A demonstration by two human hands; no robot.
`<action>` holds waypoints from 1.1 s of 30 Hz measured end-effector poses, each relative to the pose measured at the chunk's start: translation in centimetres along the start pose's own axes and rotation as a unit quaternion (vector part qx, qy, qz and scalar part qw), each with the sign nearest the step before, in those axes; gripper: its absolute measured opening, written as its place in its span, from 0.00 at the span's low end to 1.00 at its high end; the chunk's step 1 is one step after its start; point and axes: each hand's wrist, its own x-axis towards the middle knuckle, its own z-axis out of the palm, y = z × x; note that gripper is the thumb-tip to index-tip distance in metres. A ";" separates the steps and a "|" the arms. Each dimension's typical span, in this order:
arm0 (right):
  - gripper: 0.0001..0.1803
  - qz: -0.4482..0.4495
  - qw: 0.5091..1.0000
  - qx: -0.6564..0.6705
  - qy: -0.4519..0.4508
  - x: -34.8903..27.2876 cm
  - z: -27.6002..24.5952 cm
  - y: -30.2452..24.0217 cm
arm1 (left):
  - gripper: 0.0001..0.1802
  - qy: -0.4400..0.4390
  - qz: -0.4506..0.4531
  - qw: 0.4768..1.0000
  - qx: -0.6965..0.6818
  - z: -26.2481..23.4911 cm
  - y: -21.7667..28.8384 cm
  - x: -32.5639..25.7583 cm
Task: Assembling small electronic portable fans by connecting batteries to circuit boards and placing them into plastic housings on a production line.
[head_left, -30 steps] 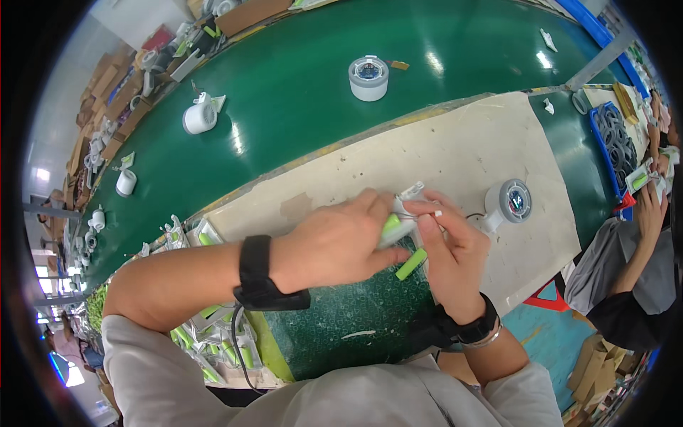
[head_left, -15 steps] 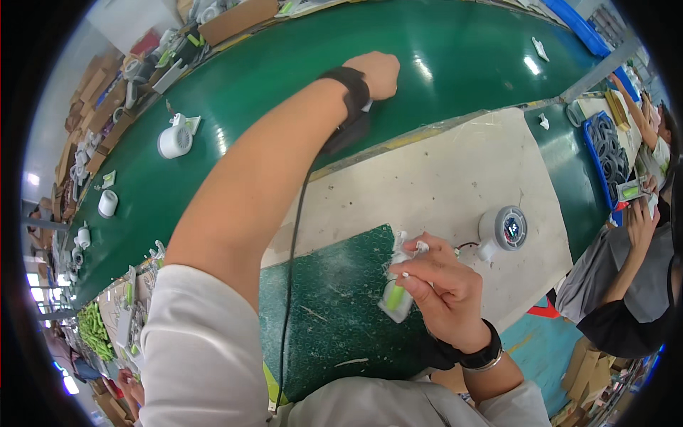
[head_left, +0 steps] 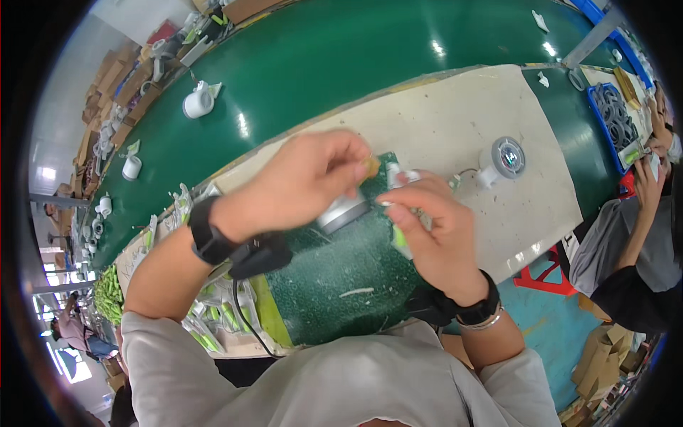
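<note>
My left hand is closed around a white cylindrical housing with a grey rim, partly hidden under the palm. A small yellowish piece shows at its fingertips, somewhat blurred. Beside it, my right hand is closed, with a small white plug pinched between thumb and finger. A white handle-like part with a green section lies under those fingers, mostly covered. Both hands are over the dark green mat.
A similar grey-rimmed round unit stands on the beige board at right. White housings sit on the green belt. Bagged green-and-white parts lie left. A co-worker's hands work near a blue crate.
My left hand has come back from over the belt to the mat, bringing the white cylindrical housing close to my right hand. My right hand keeps its pinch. The view has shifted.
</note>
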 end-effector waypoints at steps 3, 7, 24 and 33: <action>0.05 -0.037 0.997 0.023 -0.059 -1.1 1.2 -0.5 | 0.09 0.080 -0.014 0.994 -0.078 2.3 -1.5 -3.0; 0.04 0.008 0.998 0.048 -0.037 -2.8 1.9 -0.9 | 0.13 0.115 0.010 0.986 -0.119 4.3 -2.2 -6.2; 0.02 -0.031 0.994 0.004 -0.102 -3.2 1.4 -2.2 | 0.13 0.161 0.058 0.971 -0.169 6.0 -3.4 -7.8; 0.04 -0.064 0.983 -0.149 -0.085 -3.9 2.0 -4.0 | 0.10 0.268 0.220 0.912 0.217 6.5 -3.5 -8.1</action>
